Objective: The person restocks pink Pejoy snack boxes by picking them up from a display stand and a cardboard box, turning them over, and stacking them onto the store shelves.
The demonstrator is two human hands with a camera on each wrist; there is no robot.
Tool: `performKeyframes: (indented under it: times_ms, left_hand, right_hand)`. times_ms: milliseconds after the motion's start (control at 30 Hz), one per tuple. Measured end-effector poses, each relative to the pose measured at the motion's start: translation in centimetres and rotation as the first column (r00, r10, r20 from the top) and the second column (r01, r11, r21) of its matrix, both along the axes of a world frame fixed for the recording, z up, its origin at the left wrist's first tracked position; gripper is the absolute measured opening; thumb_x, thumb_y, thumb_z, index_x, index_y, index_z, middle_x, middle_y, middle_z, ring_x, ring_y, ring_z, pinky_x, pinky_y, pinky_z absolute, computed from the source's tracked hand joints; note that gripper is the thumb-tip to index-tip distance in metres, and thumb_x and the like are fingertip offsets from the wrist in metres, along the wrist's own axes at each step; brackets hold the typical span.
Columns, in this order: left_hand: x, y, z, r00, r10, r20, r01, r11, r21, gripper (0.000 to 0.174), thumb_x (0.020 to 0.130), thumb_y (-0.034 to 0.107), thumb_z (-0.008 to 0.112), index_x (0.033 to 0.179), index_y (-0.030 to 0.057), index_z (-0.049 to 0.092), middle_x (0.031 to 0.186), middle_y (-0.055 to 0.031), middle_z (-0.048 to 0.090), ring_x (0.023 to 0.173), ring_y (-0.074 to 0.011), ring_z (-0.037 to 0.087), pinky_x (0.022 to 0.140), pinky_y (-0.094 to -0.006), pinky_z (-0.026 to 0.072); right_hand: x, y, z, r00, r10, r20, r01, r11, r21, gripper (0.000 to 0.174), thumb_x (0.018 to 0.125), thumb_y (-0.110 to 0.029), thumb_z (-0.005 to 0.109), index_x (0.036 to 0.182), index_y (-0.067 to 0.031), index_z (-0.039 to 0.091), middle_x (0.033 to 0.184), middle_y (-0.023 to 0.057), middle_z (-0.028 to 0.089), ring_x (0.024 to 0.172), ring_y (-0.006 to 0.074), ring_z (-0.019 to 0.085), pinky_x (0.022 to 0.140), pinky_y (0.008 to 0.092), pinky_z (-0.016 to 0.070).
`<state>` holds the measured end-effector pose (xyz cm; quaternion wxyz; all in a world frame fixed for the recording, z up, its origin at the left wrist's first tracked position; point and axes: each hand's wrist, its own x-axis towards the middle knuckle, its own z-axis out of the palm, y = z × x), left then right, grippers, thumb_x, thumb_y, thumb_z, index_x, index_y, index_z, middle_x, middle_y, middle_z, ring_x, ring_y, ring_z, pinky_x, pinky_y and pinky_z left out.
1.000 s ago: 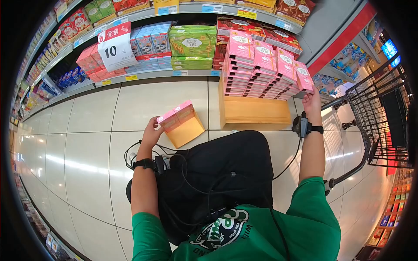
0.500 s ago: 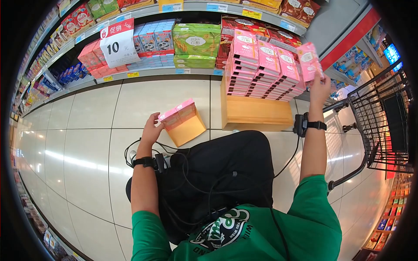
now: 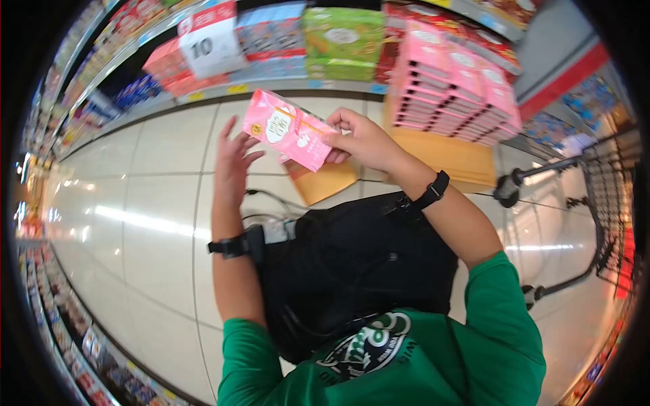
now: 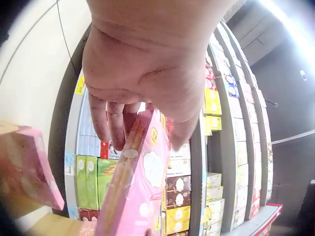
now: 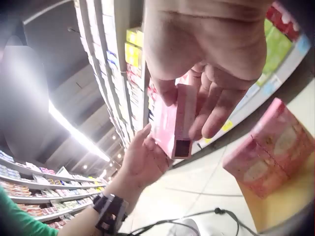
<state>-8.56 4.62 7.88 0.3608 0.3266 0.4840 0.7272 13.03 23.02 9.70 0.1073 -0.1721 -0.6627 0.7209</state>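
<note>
My right hand (image 3: 362,139) pinches one end of a pink snack box (image 3: 290,130) between thumb and fingers, up in front of my knees. At the box's other end is my left hand (image 3: 233,162), its fingers loosely spread. The left wrist view shows this pink box (image 4: 140,182) between the left thumb and fingers, with sticks printed along its side. Below it on the floor is a small tan tray (image 3: 328,186); pink boxes (image 5: 268,152) stand along its edge in the right wrist view.
A tall stack of pink boxes (image 3: 443,88) sits in a larger tan carton (image 3: 447,152) before the shelf. Green boxes (image 3: 343,40) and a price sign (image 3: 210,44) line the shelf. A black shopping cart (image 3: 609,210) stands at right; cables (image 5: 197,214) trail near the floor.
My right hand has carried a pink box from the stack's right side leftward to my front. The left hand has moved from the small tray's boxes to the carried box's end.
</note>
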Motion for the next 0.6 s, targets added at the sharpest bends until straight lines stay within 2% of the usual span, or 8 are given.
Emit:
performKeyframes:
  times_ms: [167,233,300,400,467,500,567,600]
  left_hand:
    - [-0.9,-0.7,-2.5,0.989,0.113,-0.098,-0.134,0.957,-0.255,0.054,0.085,0.012,0.069,0.133,0.0021,0.047,0.111,-0.0062,0.062,0.096,-0.0125,0.061,0.08,-0.0256,0.0496]
    - [-1.1,-0.5,-3.2,0.943,-0.071,-0.326,-0.069,0.915,-0.397,0.044,0.084,0.012,0.071,0.124,0.0008,0.054,0.102,-0.0047,0.064,0.091,-0.0114,0.06,0.078,-0.0254,0.049]
    - [0.1,0.6,-3.7,0.825,-0.12,-0.552,-0.168,0.881,-0.443,0.033,0.083,0.01,0.072,0.111,-0.0006,0.06,0.096,-0.0042,0.064,0.088,-0.0087,0.058,0.077,-0.024,0.0482]
    - [2.0,2.3,-4.4,0.811,-0.194,-0.551,-0.154,0.839,-0.522,0.032,0.08,0.012,0.073,0.108,0.0008,0.061,0.094,-0.0063,0.065,0.087,-0.0135,0.061,0.076,-0.0269,0.0496]
    - [2.3,3.1,-6.0,0.51,-0.271,-0.816,-0.318,0.822,-0.472,0.034,0.074,0.012,0.075,0.104,0.0033,0.062,0.098,-0.0092,0.066,0.093,-0.0232,0.062,0.08,-0.0342,0.0502]
    - [2.3,3.4,-6.5,0.511,-0.276,-0.814,-0.314,0.822,-0.475,0.034,0.074,0.012,0.075,0.104,0.0033,0.062,0.098,-0.0092,0.066,0.093,-0.0232,0.062,0.08,-0.0342,0.0502]
    - [2.2,3.6,-7.3,0.263,-0.241,-0.934,-0.349,0.879,-0.325,0.036,0.067,0.011,0.074,0.1,0.0049,0.062,0.109,-0.0122,0.062,0.103,-0.0332,0.057,0.086,-0.0404,0.0479]
    - [2.2,3.6,-7.7,0.26,-0.246,-0.934,-0.347,0.878,-0.328,0.036,0.067,0.011,0.074,0.1,0.0049,0.062,0.109,-0.0122,0.062,0.103,-0.0332,0.057,0.086,-0.0404,0.0479]
  right_hand:
    - [-2.8,-1.1,-8.3,0.981,0.166,0.104,-0.158,0.984,-0.083,0.037,0.091,-0.02,0.064,0.121,-0.0023,0.051,0.097,0.0087,0.065,0.083,0.0165,0.066,0.07,0.029,0.054]
    - [-2.1,0.1,-10.9,0.981,0.154,0.122,-0.186,0.928,0.324,0.041,0.089,-0.023,0.067,0.122,-0.0027,0.054,0.096,0.0082,0.065,0.089,0.0189,0.064,0.077,0.0312,0.0518]
    - [-1.4,1.5,-11.9,0.976,0.088,0.201,-0.146,0.945,0.293,0.04,0.087,-0.024,0.068,0.119,-0.0023,0.057,0.095,0.0082,0.065,0.091,0.0196,0.062,0.08,0.032,0.0493]
    - [-1.3,4.2,-11.1,0.976,-0.022,0.216,-0.068,0.912,0.403,0.037,0.087,-0.026,0.066,0.116,-0.0047,0.06,0.095,0.0087,0.065,0.081,0.018,0.061,0.075,0.0306,0.0489]
    - [-1.7,5.4,-11.5,0.977,-0.084,0.194,-0.008,0.903,0.43,0.036,0.087,-0.027,0.065,0.116,-0.0053,0.061,0.095,0.0085,0.065,0.08,0.0181,0.061,0.075,0.0306,0.0489]
    - [-1.8,5.4,-11.3,0.976,-0.138,0.168,0.047,0.889,0.455,0.035,0.087,-0.027,0.064,0.115,-0.0059,0.061,0.095,0.0083,0.065,0.079,0.0182,0.061,0.075,0.0306,0.0489]
    - [-1.8,5.4,-10.9,0.975,-0.153,0.164,0.064,0.892,0.448,0.033,0.088,-0.027,0.063,0.113,-0.0059,0.062,0.094,0.0076,0.064,0.077,0.0183,0.06,0.075,0.0303,0.0488]
    - [-1.9,5.4,-10.8,0.982,-0.135,0.133,0.065,0.898,0.435,0.031,0.09,-0.025,0.062,0.113,-0.0043,0.062,0.091,0.0041,0.062,0.075,0.0135,0.055,0.073,0.0272,0.0467]
